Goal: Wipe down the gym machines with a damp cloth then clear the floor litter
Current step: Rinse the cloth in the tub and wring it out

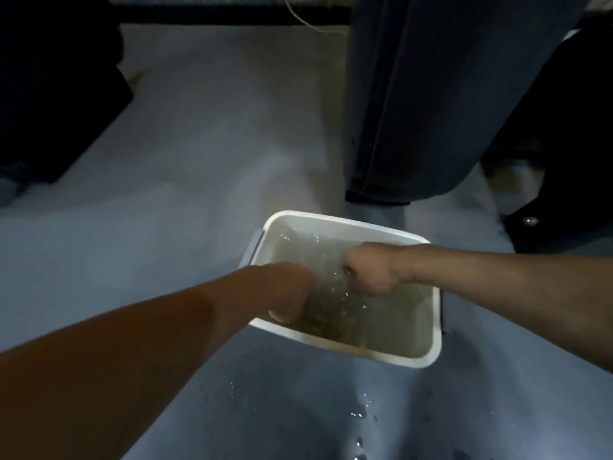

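Water fills the white tub [428, 355] on the floor [199, 161], and both the left hand [292, 290] and right hand [368, 272] are curled tight round the greenish cloth [326, 310] held under it, likely soaking it for wiping machines.

White tub [345, 343] and water droplets [360, 415] on grey floor [205, 180].

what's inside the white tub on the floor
The white tub holds cloudy water with a dark, mottled cloth submerged in it. The left hand and right hand both reach in; their fingers are hidden, and the tub's bottom cannot be seen.
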